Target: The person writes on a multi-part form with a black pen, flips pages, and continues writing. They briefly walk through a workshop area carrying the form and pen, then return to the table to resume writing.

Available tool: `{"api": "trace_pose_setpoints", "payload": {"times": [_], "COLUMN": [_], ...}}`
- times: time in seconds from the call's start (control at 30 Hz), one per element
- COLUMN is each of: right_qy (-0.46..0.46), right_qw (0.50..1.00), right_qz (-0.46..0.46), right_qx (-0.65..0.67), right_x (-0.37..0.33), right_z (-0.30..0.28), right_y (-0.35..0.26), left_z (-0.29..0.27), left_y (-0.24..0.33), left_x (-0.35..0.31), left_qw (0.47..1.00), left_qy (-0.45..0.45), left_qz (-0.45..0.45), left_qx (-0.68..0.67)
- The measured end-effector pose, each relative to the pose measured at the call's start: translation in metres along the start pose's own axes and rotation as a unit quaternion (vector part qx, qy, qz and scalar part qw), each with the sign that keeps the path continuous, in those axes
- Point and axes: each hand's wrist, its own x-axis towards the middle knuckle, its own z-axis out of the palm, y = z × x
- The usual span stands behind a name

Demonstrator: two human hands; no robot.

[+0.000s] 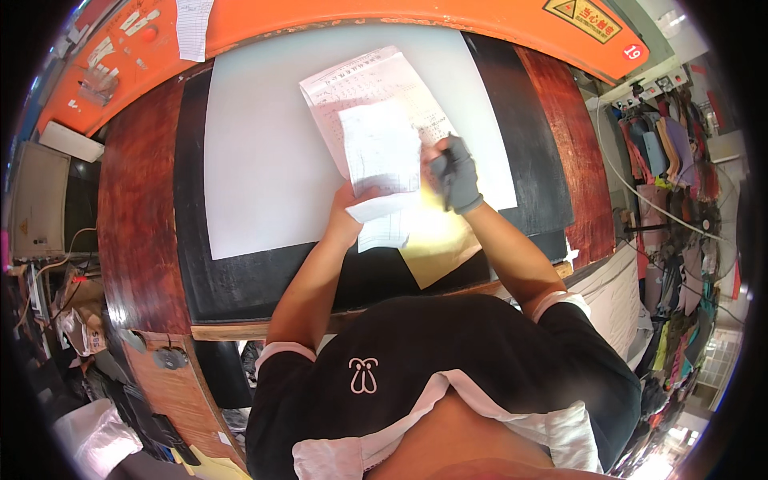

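Note:
My left hand (352, 206) is closed on a white paper slip (382, 144) with printed lines. The slip is folded, with its lower part bent toward me. To its right, my right hand (458, 172) wears a grey fingerless glove. Motion smears its fingers near the slip's right edge, so whether they hold anything is unclear. Beneath the slip lies a pad of pinkish forms (328, 88) with handwriting, turned at an angle. A yellow sheet (436, 244) spreads out below my right hand, toward the table's front edge.
A large white sheet (256, 160) covers much of the black table mat (196, 200). Reddish-brown wooden boards (140, 208) flank the mat. An orange machine beam (336, 12) runs along the back, with another paper (194, 28) hanging from it. Coloured material pieces (672, 148) hang at the right.

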Motion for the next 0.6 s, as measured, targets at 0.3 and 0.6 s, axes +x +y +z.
{"api": "trace_pose_setpoints", "payload": {"times": [0.3, 0.6], "right_qy": [0.054, 0.007], "right_qw": [0.989, 0.978], "right_qz": [0.064, 0.150], "right_qx": [-0.125, -0.144], "right_x": [0.011, 0.028], "right_z": [-0.038, -0.044], "right_y": [0.011, -0.008], "left_z": [0.007, 0.017], "left_y": [0.044, 0.029], "left_x": [-0.003, 0.043], "left_qw": [0.920, 0.806], "left_qy": [-0.231, -0.316], "left_qz": [0.058, 0.168], "left_qx": [0.312, 0.472]}}
